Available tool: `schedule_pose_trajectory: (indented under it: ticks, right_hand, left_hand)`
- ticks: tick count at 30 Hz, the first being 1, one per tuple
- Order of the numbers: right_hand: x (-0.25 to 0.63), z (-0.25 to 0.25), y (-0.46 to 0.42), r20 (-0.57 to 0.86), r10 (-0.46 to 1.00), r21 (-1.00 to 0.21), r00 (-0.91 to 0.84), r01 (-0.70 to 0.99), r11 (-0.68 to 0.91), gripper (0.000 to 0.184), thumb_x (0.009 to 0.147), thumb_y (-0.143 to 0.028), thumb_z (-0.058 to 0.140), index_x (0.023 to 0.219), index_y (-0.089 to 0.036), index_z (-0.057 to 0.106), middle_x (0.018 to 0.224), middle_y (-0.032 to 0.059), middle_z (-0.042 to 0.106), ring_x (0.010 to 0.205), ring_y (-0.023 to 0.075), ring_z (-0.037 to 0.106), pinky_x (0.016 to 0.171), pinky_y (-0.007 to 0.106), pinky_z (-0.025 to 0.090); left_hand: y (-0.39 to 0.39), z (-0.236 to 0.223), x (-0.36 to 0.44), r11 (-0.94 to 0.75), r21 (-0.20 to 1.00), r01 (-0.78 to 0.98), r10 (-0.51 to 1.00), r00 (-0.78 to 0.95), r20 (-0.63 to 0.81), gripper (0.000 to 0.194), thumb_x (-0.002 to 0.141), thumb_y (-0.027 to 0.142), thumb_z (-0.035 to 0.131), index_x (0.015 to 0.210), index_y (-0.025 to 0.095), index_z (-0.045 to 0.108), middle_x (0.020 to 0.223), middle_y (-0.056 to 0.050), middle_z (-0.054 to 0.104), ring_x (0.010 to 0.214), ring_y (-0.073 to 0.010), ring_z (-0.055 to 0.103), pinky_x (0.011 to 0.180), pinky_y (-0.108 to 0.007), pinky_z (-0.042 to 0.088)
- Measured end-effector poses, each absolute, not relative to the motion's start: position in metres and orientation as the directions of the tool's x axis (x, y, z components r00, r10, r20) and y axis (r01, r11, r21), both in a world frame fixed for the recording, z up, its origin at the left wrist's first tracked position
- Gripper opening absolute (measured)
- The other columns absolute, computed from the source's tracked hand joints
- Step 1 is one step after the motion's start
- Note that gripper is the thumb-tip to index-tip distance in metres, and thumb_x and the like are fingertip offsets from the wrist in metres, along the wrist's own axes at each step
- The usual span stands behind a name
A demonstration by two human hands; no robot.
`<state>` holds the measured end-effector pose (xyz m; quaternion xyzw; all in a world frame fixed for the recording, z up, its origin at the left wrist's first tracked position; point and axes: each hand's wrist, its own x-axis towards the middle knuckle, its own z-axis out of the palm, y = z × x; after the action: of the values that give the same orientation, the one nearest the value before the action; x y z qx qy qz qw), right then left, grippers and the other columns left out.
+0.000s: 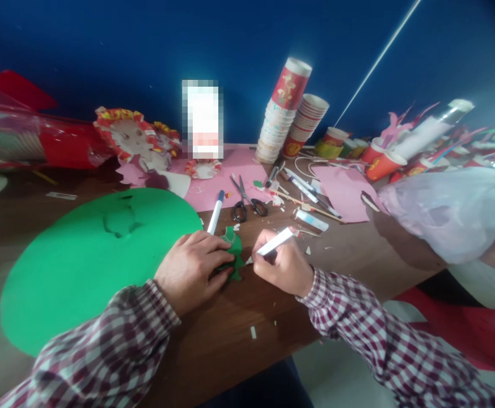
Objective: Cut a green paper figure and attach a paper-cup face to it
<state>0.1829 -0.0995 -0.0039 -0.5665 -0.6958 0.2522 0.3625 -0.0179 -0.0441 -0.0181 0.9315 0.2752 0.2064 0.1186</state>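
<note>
My left hand (196, 266) presses a small green paper cutout (235, 243) down on the table, its fingers bent over the left side of it. White lines are drawn on the cutout's upper part. My right hand (282, 265) is closed around a white marker pen (276, 242), its tip pointing down and left beside the cutout's right edge. Close behind my left hand, a white marker with a dark blue cap (216, 212) lies tilted. Black-handled scissors (244, 199) lie partly open beyond the cutout.
A large green sheet (81, 272) with a cut hole lies left. Pink paper (238, 164), stacked paper cups (284, 107) and paper-plate lion crafts (130, 136) stand behind. Pens, scraps and a glue tube (312, 220) lie centre right. A plastic bag (447, 209) bulges at right.
</note>
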Motion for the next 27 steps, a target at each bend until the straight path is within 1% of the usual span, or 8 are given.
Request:
schedule_pose_trajectory:
  ticks: [5,10,15,19,23,27]
  right_hand:
    - [0.1832,-0.0037,-0.0992,0.218,0.971,-0.752,-0.095,0.619,0.229,0.009,0.07,-0.012,0.057,0.068,-0.018,0.05,0.054,-0.0057,0.048,0.044,0.0074,0.044,0.044,0.019,0.035]
    - [0.1842,-0.0035,-0.0996,0.2,0.976,-0.775,-0.087,0.595,0.211,0.007,0.073,-0.013,0.056,0.069,-0.018,0.051,0.052,-0.0061,0.047,0.043,0.0069,0.042,0.042,0.019,0.034]
    - [0.1838,-0.0033,-0.0992,0.212,0.973,-0.769,-0.096,0.598,0.226,0.009,0.07,-0.012,0.057,0.068,-0.018,0.05,0.053,-0.0059,0.046,0.045,0.0071,0.043,0.043,0.019,0.034]
    - [0.1849,-0.0024,-0.0982,0.154,0.987,-0.834,-0.055,0.529,0.16,0.007,0.073,-0.014,0.055,0.07,-0.018,0.05,0.053,-0.0058,0.044,0.044,0.0073,0.041,0.041,0.018,0.033]
    - [0.1842,-0.002,-0.0979,0.154,0.988,-0.885,-0.027,0.441,0.15,0.005,0.075,-0.015,0.055,0.075,-0.018,0.05,0.056,-0.0047,0.047,0.045,0.0077,0.041,0.041,0.018,0.034]
    - [0.1827,-0.0017,-0.0972,0.173,0.985,-0.906,-0.021,0.389,0.168,0.008,0.078,-0.018,0.053,0.086,-0.017,0.053,0.061,-0.0031,0.051,0.047,0.008,0.043,0.043,0.019,0.036]
  left_hand:
    - [-0.0441,-0.0181,-0.0178,-0.823,0.329,0.462,0.558,0.765,0.322,0.017,0.077,0.028,0.059,0.092,0.026,0.067,0.102,-0.002,0.066,0.093,-0.0236,0.056,0.077,-0.041,0.043]
    - [-0.0443,-0.0175,-0.0179,-0.819,0.333,0.467,0.563,0.764,0.313,0.016,0.077,0.027,0.059,0.091,0.025,0.067,0.102,-0.002,0.065,0.093,-0.0233,0.056,0.077,-0.041,0.043]
    - [-0.0445,-0.0156,-0.0177,-0.82,0.334,0.464,0.561,0.768,0.31,0.017,0.077,0.027,0.058,0.093,0.025,0.066,0.103,-0.003,0.065,0.094,-0.0238,0.056,0.078,-0.041,0.043]
    - [-0.0452,-0.0129,-0.0178,-0.816,0.333,0.473,0.567,0.77,0.294,0.019,0.077,0.027,0.057,0.094,0.023,0.064,0.102,-0.005,0.065,0.094,-0.024,0.056,0.079,-0.041,0.044]
    - [-0.0459,-0.0141,-0.0181,-0.803,0.349,0.483,0.582,0.761,0.287,0.017,0.076,0.027,0.057,0.092,0.021,0.061,0.102,-0.006,0.064,0.094,-0.0245,0.055,0.08,-0.041,0.043]
    - [-0.0449,-0.019,-0.0184,-0.799,0.375,0.469,0.585,0.751,0.307,0.019,0.082,0.022,0.049,0.098,0.021,0.059,0.101,-0.005,0.064,0.093,-0.0229,0.054,0.079,-0.04,0.042]
